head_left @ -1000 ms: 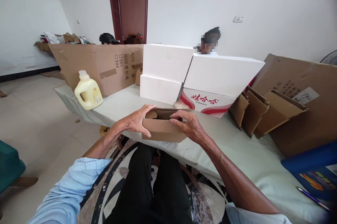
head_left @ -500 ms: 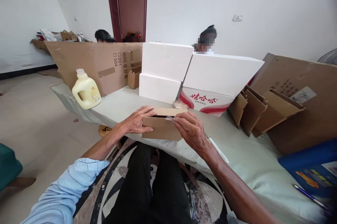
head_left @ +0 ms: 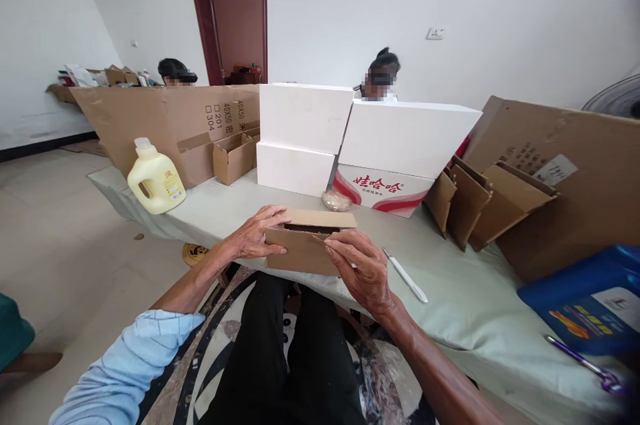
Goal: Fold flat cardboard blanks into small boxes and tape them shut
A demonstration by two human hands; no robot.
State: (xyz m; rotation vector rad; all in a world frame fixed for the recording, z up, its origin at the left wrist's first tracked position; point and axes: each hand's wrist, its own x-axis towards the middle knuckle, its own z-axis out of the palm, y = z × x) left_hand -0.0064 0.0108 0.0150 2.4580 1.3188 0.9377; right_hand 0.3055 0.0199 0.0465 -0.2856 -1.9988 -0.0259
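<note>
A small brown cardboard box point(head_left: 300, 257) lies at the table's near edge, its top flap lifted and a dark slit showing beneath. My left hand point(head_left: 259, 233) grips the box's left end, thumb on the front face and fingers over the top. At the right end, my right hand point(head_left: 359, 265) is closed in a pinch by the box's upper front edge. Something thin shows at its fingertips, too small to name. To the right of that hand lies a white pen-like tool point(head_left: 406, 276), and behind the box sits a crumpled clear plastic bundle point(head_left: 337, 200).
White boxes point(head_left: 305, 115) are stacked at the back. A yellow jug point(head_left: 156, 178) stands left, near small open cardboard boxes point(head_left: 235, 158). On the right are more cardboard trays point(head_left: 470, 208), a blue container point(head_left: 583, 302) and a purple pen point(head_left: 575, 352). Two people sit beyond.
The view has shifted slightly. My right fingers have moved a little down along the box's front edge, and the clear strip seen at them earlier no longer shows plainly. My left hand keeps its hold.
</note>
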